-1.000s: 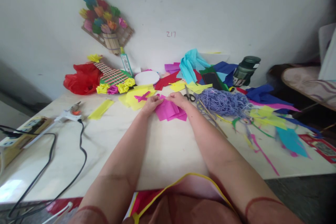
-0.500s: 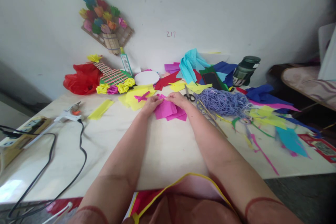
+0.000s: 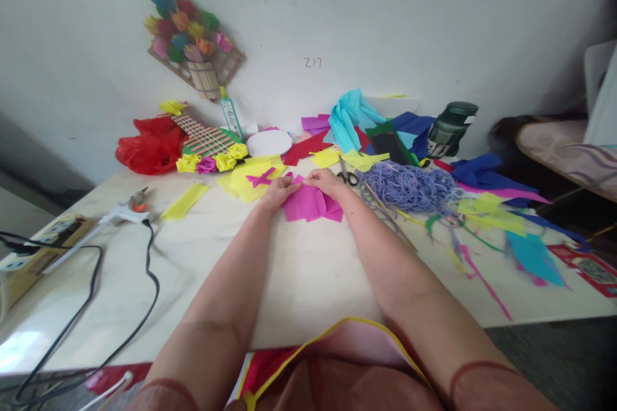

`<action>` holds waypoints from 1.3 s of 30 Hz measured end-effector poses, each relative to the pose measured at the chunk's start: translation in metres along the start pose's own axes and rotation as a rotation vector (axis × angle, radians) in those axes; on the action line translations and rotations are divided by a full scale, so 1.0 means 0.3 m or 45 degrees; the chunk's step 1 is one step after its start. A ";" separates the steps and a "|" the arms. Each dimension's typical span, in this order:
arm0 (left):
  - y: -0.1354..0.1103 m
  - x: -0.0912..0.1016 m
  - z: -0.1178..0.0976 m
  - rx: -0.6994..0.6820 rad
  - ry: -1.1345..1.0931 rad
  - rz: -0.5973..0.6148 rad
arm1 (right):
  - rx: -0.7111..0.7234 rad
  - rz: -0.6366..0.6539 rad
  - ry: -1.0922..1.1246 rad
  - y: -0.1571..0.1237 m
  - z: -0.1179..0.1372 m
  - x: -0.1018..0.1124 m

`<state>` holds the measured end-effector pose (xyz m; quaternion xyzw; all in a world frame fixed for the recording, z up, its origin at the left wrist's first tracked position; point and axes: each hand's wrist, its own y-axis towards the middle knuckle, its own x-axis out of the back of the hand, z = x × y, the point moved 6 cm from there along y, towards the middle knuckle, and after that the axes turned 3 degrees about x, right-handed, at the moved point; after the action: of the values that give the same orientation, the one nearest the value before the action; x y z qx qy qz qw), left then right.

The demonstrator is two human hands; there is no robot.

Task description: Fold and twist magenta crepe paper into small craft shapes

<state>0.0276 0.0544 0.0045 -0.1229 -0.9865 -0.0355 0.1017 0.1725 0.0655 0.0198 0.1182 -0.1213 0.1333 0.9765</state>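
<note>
Both hands pinch the top edge of a magenta piece of crepe paper point(image 3: 307, 203), its layers hanging down toward me. My left hand point(image 3: 279, 191) grips its left upper corner, and my right hand point(image 3: 328, 182) grips it close by on the right, fingertips nearly touching. Past my left hand lie crossed magenta strips point(image 3: 261, 176) on yellow crepe paper point(image 3: 245, 181). Black-handled scissors point(image 3: 348, 178) rest just beyond my right hand, partly covered by yellow scraps.
A tangle of purple yarn point(image 3: 409, 186) and thin sticks point(image 3: 390, 217) lie right. A glue gun point(image 3: 128, 212) and power strip point(image 3: 48, 250) with black cable are left. Along the wall stand a decorated guitar shape point(image 3: 207, 139), a white disc point(image 3: 270, 142) and a dark green bottle point(image 3: 452, 130).
The magenta crepe paper has shifted very slightly between my fingers. Otherwise both hands and the things around them stay in place.
</note>
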 end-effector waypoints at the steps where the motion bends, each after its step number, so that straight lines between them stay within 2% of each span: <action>1: 0.000 -0.001 0.000 0.003 -0.002 0.002 | -0.001 -0.008 -0.006 0.001 -0.001 0.000; 11: 0.001 -0.016 0.006 0.017 -0.046 0.106 | 0.008 -0.040 0.031 -0.002 0.021 -0.010; 17: 0.001 -0.022 0.006 0.016 -0.046 0.156 | 0.045 -0.005 0.089 0.004 0.018 -0.020; 31: 0.004 -0.027 0.008 0.006 -0.018 0.198 | 0.139 -0.065 0.029 0.010 0.029 -0.026; 36: 0.004 -0.025 0.006 -0.005 -0.022 0.179 | 0.184 -0.080 0.038 0.010 0.046 -0.031; 39: 0.003 -0.013 0.004 -0.006 -0.039 0.084 | 0.115 -0.065 0.011 0.009 0.027 -0.023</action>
<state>0.0312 0.0546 0.0026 -0.1564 -0.9833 -0.0327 0.0874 0.1635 0.0642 0.0260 0.1647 -0.1078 0.1142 0.9738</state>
